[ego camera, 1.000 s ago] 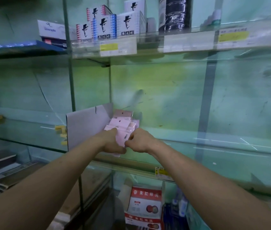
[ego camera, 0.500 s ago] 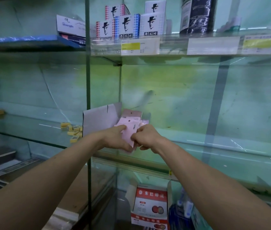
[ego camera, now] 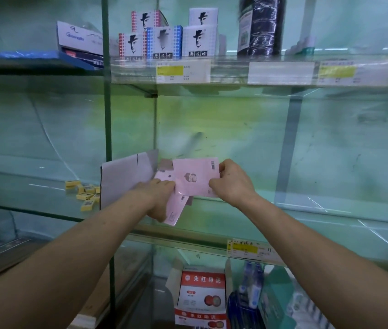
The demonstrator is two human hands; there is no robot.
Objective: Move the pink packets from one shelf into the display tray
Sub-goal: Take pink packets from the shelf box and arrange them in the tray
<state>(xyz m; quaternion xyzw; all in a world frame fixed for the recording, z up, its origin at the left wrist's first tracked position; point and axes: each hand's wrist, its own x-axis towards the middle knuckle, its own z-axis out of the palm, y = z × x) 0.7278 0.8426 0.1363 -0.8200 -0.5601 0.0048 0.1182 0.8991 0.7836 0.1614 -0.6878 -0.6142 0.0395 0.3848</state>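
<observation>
My right hand [ego camera: 232, 180] pinches one pink packet [ego camera: 196, 178] by its right edge and holds it flat, facing me, above the middle glass shelf [ego camera: 283, 217]. My left hand [ego camera: 158, 198] grips a small stack of pink packets [ego camera: 175, 210] that hangs below its fingers, and its fingertips touch the left edge of the single packet. A grey cardboard display tray [ego camera: 126, 179] stands upright on the shelf just left of both hands. More pink shows behind the held packet, beside the tray.
Several small yellow boxes [ego camera: 85, 194] lie on the glass shelf left of the tray. A vertical glass divider edge [ego camera: 107, 138] runs down in front of the tray. Boxes [ego camera: 164, 41] and a dark wrapped roll [ego camera: 259, 27] stand on the upper shelf; red-and-white boxes [ego camera: 202, 293] sit below.
My right hand has drawn one pink packet out of the stack and moved it right and up, turning it flat toward me. The left hand keeps the other packets.
</observation>
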